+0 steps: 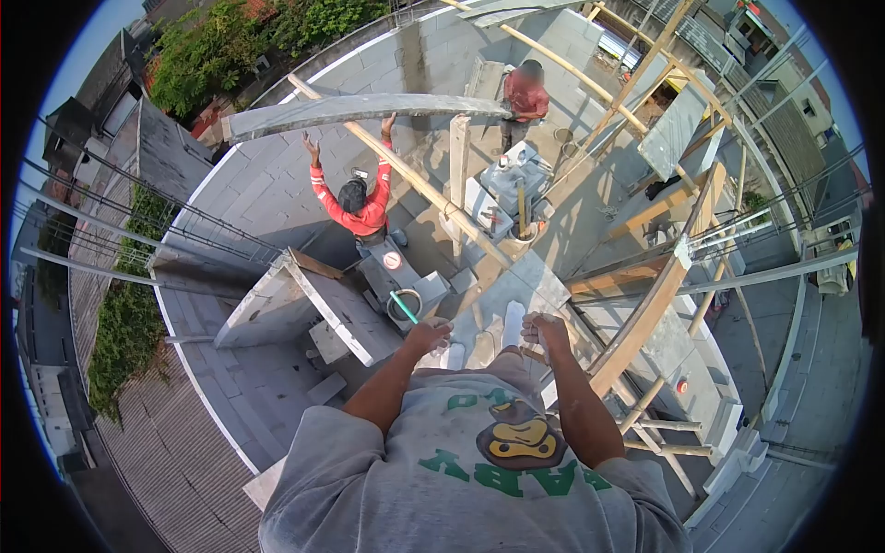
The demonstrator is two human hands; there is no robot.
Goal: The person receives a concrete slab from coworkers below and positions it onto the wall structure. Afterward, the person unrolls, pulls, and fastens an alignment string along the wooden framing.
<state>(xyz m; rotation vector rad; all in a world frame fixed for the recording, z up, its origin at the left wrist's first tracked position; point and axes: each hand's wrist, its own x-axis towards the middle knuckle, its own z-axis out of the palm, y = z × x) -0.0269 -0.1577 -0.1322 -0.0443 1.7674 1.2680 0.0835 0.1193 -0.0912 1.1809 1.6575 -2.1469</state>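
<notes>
My left hand (430, 335) is held in front of me at waist height, fingers curled in. A green stick-like piece (403, 306) ends right beside its knuckles and overlaps a round bucket (406, 304) below. To the right, my right hand (548, 335) is closed in a fist, close over a long wooden beam's near side. What either hand grips is too small to make out. Between and below them show my white-covered feet (513, 324) on a grey slab (516, 286).
A person in red (364, 207) raises both hands under a long grey plank (359, 112); another person (525, 97) stands at its far end. A bamboo pole (433, 198) crosses ahead. A timber beam (645, 318) rises at right. Block walls (240, 198) and a stack of blocks (392, 267) lie below.
</notes>
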